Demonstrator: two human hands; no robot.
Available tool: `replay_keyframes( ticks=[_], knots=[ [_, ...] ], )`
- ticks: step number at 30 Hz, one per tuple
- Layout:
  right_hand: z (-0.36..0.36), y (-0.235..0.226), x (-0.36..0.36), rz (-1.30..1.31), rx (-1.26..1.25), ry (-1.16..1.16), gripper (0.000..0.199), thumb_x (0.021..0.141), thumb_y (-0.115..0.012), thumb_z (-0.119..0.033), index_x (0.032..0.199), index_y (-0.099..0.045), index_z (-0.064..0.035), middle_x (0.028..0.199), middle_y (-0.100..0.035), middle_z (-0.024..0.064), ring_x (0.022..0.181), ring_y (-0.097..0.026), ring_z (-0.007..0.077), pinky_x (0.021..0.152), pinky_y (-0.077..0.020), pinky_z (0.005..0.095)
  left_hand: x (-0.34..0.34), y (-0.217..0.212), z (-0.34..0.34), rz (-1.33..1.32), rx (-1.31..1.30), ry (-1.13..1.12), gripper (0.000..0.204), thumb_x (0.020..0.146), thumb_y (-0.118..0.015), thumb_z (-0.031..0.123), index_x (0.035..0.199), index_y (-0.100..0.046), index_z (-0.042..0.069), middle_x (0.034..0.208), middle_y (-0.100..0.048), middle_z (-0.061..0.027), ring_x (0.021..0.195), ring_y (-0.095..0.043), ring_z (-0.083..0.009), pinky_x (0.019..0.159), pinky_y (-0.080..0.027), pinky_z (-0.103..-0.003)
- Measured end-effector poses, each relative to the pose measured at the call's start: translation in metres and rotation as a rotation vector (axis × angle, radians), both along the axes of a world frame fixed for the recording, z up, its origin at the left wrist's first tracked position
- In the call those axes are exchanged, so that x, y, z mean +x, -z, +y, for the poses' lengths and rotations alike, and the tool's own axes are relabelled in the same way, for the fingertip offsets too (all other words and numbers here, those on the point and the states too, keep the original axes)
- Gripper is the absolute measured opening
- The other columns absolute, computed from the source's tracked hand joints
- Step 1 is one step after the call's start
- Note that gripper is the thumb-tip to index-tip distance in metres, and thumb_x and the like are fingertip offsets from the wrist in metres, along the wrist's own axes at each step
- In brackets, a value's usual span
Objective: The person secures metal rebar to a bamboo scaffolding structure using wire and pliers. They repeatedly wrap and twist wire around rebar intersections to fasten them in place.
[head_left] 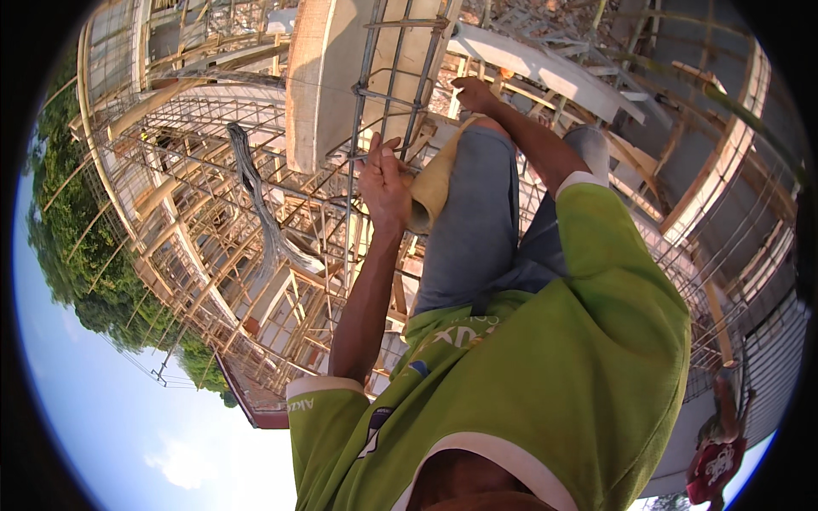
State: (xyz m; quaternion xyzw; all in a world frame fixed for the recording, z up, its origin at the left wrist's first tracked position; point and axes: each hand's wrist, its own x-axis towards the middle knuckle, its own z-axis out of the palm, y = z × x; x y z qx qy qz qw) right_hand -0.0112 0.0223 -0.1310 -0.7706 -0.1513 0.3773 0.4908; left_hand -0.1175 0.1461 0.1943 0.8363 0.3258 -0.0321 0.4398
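Note:
My left hand (385,189) is at the lower end of a rebar cage (390,81), its fingers bent around a thin crossbar there. Long dark bars tied with stirrups make up this cage, which runs up between pale wooden boards (308,81). Above my raised knee, my right hand (475,95) is closed, with its fingers curled; whatever it might hold is too small to make out. Between my left hand and my thigh lies a tan, hollow, tube-like thing (433,189). A grey bundle of wire (253,183) hangs over the bars to the left.
Bamboo and timber scaffolding (213,281) fills the left and drops below me. A pale beam (541,70) crosses at upper right, with timber formwork (716,183) farther right. Another person in a dark red shirt (714,464) is at the lower right. Trees (111,255) stand beyond the scaffolding.

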Motion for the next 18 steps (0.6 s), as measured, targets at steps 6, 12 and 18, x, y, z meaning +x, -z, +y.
replay_keyframes(
  ticks=[6, 12, 18],
  knots=[
    [0.000, -0.011, 0.001, -0.275, -0.160, -0.351, 0.034, 0.077, -0.060, -0.010, 0.109, -0.062, -0.0016, 0.113, -0.062, 0.0226, 0.104, -0.062, 0.0371, 0.090, -0.0504, 0.0465, -0.002, 0.003, 0.005, -0.027, -0.007, 0.062, 0.040, 0.101, -0.036, 0.022, 0.094, -0.065, -0.005, 0.104, -0.068, -0.0146, 0.137, -0.040, -0.0310, 0.116, -0.004, -0.056],
    [0.005, -0.032, 0.004, -0.689, -0.174, -0.652, 0.019, 0.081, -0.059, -0.011, 0.098, -0.061, -0.0047, 0.102, -0.058, 0.0154, 0.090, -0.066, 0.0348, 0.078, -0.0560, 0.0438, 0.002, -0.005, 0.003, 0.030, -0.049, 0.023, 0.041, 0.099, -0.037, 0.022, 0.081, -0.062, -0.005, 0.106, -0.068, -0.0151, 0.136, -0.041, -0.0325, 0.116, -0.003, -0.056],
    [0.008, -0.011, -0.002, -0.718, -0.110, -0.552, 0.013, 0.081, -0.057, -0.013, 0.090, -0.059, -0.0029, 0.089, -0.062, 0.0142, 0.081, -0.067, 0.0338, 0.072, -0.0550, 0.0459, -0.001, 0.000, 0.003, -0.016, -0.026, 0.020, 0.038, 0.098, -0.038, 0.021, 0.084, -0.063, -0.004, 0.099, -0.069, -0.0138, 0.136, -0.041, -0.0335, 0.116, -0.001, -0.058]
  ],
)
